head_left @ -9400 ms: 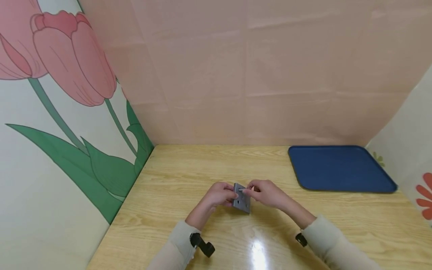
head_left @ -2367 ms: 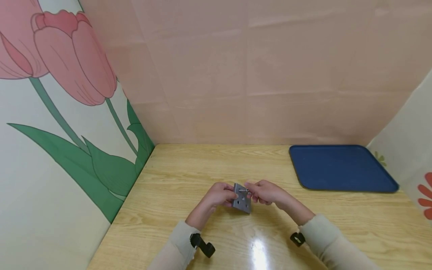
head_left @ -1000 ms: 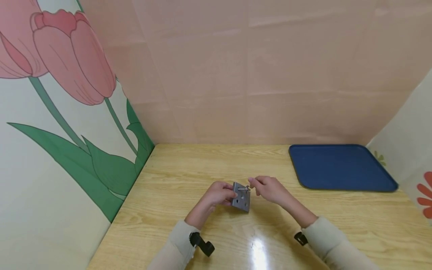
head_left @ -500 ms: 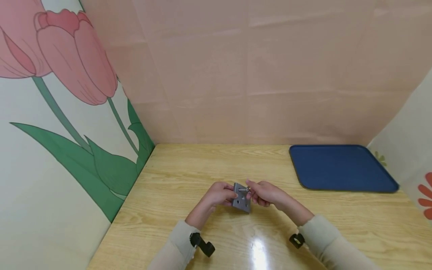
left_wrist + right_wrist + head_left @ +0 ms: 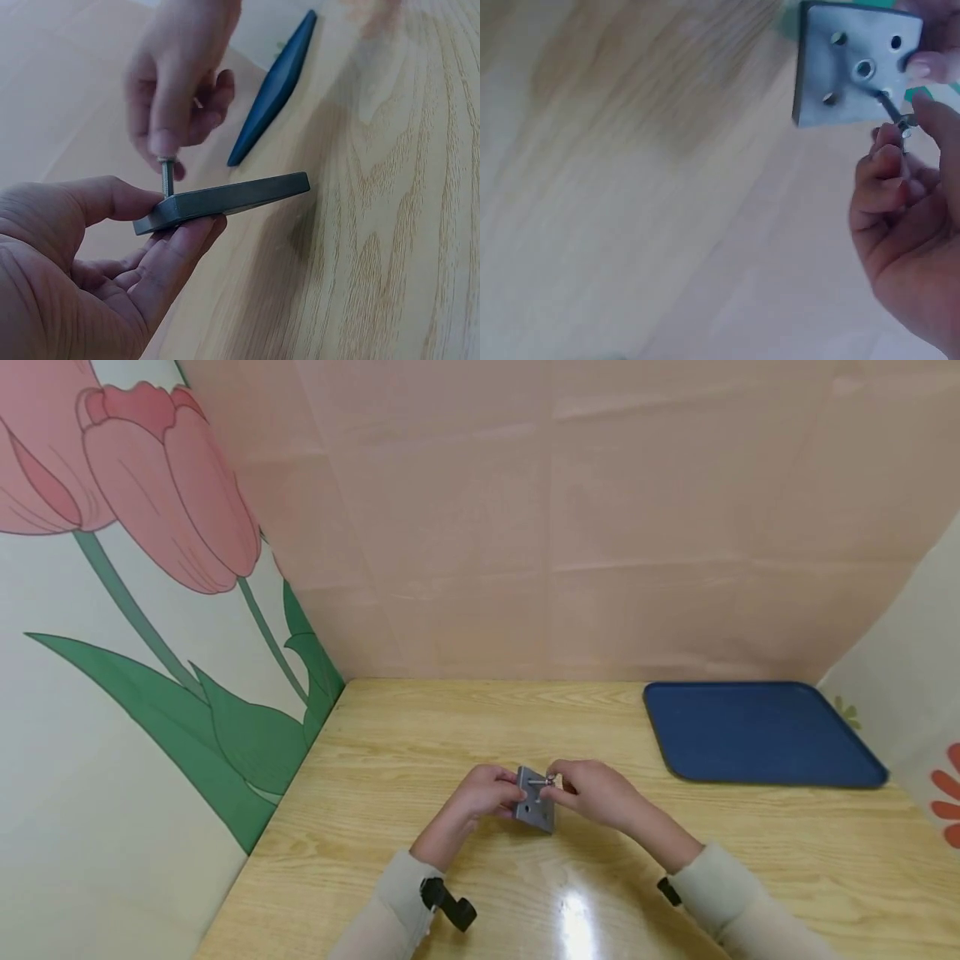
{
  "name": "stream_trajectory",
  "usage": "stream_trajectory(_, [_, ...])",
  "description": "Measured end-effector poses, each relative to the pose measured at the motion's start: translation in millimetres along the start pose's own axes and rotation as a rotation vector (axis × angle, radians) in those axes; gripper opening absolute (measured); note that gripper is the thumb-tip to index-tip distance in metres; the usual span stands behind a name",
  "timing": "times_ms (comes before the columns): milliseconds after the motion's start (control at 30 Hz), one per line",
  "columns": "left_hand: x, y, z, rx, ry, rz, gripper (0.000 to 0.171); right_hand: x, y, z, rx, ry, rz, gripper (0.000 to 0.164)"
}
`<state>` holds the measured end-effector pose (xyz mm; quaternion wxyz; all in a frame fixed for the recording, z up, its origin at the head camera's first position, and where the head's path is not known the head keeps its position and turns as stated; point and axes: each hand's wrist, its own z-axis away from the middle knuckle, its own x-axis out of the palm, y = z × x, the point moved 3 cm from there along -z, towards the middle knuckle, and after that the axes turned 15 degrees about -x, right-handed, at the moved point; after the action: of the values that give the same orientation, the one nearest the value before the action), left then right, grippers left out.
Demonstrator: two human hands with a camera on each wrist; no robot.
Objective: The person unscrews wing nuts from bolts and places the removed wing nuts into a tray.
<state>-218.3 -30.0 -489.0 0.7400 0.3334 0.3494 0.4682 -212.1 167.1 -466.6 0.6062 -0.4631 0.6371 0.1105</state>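
Observation:
My left hand (image 5: 486, 793) grips a square grey metal plate (image 5: 536, 817) by its left edge, thumb on the near face and fingers behind, above the table. The right wrist view shows several round holes in the plate (image 5: 821, 67). A silver screw (image 5: 891, 107) stands out from one hole near a corner, and its head looks winged. My right hand (image 5: 600, 792) pinches the screw's head between thumb and forefinger. In the left wrist view, the screw's threaded shank (image 5: 167, 180) stands upright between the right fingertips and the plate.
A blue tray (image 5: 761, 735) lies at the back right of the wooden table (image 5: 420, 718). A pink-covered wall (image 5: 547, 527) rises behind the table, and a tulip-printed panel (image 5: 150, 693) borders the left side.
The right hand's fingers and wrist have repeatedly turned about the screw's head, releasing it and taking hold again. The left hand and plate have stayed almost still.

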Motion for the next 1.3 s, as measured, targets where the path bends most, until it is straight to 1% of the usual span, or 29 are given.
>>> stream_trajectory(100, [-0.6,-0.7,-1.8,-0.004,0.002,-0.001,0.029,-1,-5,1,-0.169,0.04,0.237,0.027])
stream_trajectory(133, [-0.6,-0.6,-2.0,-0.006,0.003,-0.002,0.029,-1,-6,1,-0.209,0.054,0.295,0.027])
stream_trajectory(200, [-0.4,-0.4,-2.1,-0.009,0.004,-0.004,0.028,-1,-8,2,-0.262,0.074,0.372,0.027])
stream_trajectory(267, [-0.2,-0.2,-1.7,-0.009,0.003,-0.002,0.028,-1,-9,3,-0.282,0.089,0.407,0.029])
stream_trajectory(367, [0.0,0.6,-0.7,-0.005,-0.001,0.004,0.028,-2,-9,3,-0.247,0.095,0.402,0.032])
stream_trajectory(433, [-0.1,1.2,0.1,-0.002,-0.002,0.01,0.029,-4,-8,3,-0.185,0.102,0.351,0.033])
stream_trajectory(467, [-0.2,1.3,0.4,-0.002,-0.002,0.01,0.029,-5,-8,3,-0.141,0.106,0.304,0.032])
stream_trajectory(567, [-0.5,1.3,0.8,0.0,0.005,0.002,0.03,-6,-4,1,0.023,0.13,0.112,0.03])
stream_trajectory(600, [-0.6,1.1,0.8,-0.001,0.007,0.0,0.03,-6,-2,1,0.078,0.139,0.043,0.031])
stream_trajectory(700, [-0.7,0.6,1.0,-0.007,0.011,-0.005,0.03,-5,3,0,0.232,0.15,-0.161,0.045])
stream_trajectory(800, [-0.5,0.8,1.4,-0.011,0.006,-0.001,0.03,-1,7,0,0.36,0.123,-0.377,0.059])
stream_trajectory(900, [0.1,1.7,1.5,-0.008,0.0,0.006,0.031,3,10,1,0.469,0.093,-0.562,0.067])
stream_trajectory(967, [0.5,2.4,2.0,-0.005,-0.001,0.01,0.031,5,11,2,0.506,0.075,-0.642,0.069])
stream_trajectory(1033, [0.7,2.8,2.7,-0.001,0.0,0.01,0.031,7,10,2,0.519,0.055,-0.684,0.069])
stream_trajectory(1167, [1.4,2.8,4.9,0.0,0.004,0.003,0.029,10,9,1,0.519,0.02,-0.709,0.067])
stream_trajectory(1300, [2.5,3.0,5.9,-0.002,0.004,0.001,0.029,11,9,0,0.507,0.005,-0.706,0.064])
